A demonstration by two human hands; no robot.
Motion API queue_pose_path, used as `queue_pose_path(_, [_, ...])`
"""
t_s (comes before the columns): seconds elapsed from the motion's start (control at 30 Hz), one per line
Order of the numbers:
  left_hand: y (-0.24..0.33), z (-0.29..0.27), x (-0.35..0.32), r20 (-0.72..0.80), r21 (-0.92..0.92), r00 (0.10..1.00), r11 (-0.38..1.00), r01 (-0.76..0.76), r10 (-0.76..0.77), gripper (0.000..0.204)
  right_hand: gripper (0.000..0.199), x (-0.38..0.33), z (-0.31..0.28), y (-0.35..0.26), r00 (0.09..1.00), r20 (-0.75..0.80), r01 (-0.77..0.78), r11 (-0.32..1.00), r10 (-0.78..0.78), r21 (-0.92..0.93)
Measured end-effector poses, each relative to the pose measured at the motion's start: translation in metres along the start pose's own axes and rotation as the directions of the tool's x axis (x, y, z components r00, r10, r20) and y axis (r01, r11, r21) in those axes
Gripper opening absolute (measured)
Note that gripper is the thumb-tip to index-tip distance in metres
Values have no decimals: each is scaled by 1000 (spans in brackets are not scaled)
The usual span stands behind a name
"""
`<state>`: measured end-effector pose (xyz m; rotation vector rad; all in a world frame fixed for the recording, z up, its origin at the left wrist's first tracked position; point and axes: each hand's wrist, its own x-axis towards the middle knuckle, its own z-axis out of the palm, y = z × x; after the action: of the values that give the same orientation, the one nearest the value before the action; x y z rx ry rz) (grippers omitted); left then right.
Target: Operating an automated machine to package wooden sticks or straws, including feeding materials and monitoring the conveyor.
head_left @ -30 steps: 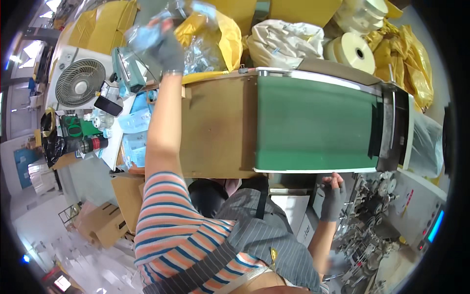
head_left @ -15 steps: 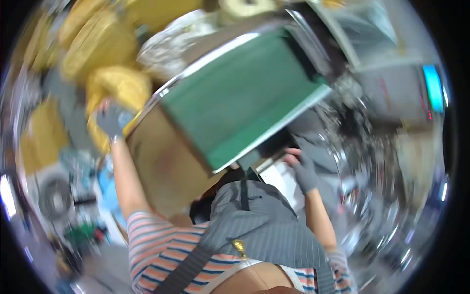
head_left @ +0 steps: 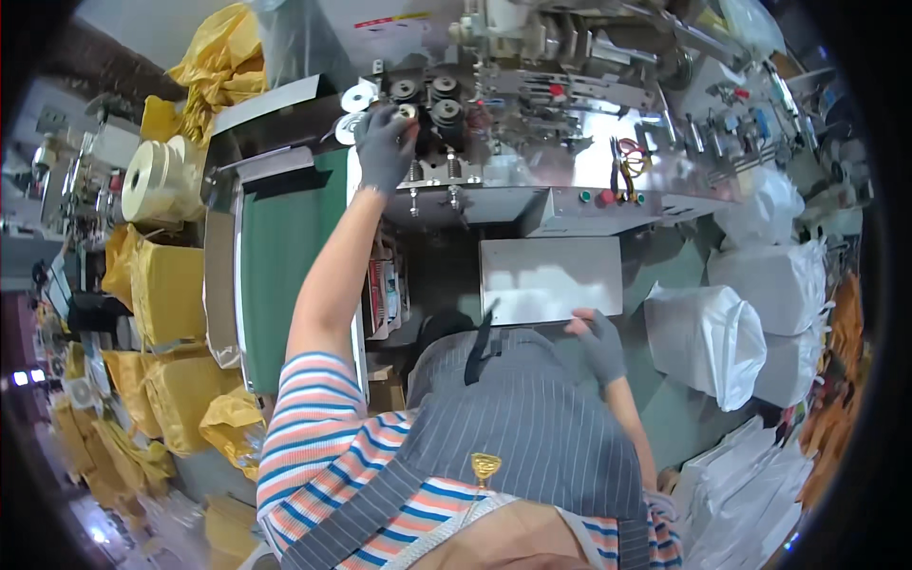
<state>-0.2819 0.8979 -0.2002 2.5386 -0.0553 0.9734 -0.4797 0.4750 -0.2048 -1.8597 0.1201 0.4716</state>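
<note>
Machine wheels [head_left: 446, 113], left hand [head_left: 386, 152] at them, red-and-yellow strip [head_left: 391, 19] on grey panel [head_left: 404, 46]

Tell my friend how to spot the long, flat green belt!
Find the shiny silver metal machine along the top. Below and left of the grey-gloved left hand runs the belt. Its smooth dark-green surface sets it apart from the bulky yellow bags farther left.
</note>
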Motion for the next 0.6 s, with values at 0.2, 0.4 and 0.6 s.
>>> queue_pose_path(0.2, [-15, 149, 93, 380, 315, 917, 916, -248, 118, 20, 26, -24, -55, 54, 892, -344, -241, 953, 292, 185])
queue_pose_path(0.4, [-44, 231, 113, 713, 361, 700, 830, -424, 47, 41, 24, -17, -14, 64, 800, -404, -320, 885, 443, 337])
queue_pose_path(0.6, [-56, 229, 115, 717, 208, 664, 844, -495, 212, 47, 27, 26, 20, 45, 873, -317, -285, 915, 371, 287])
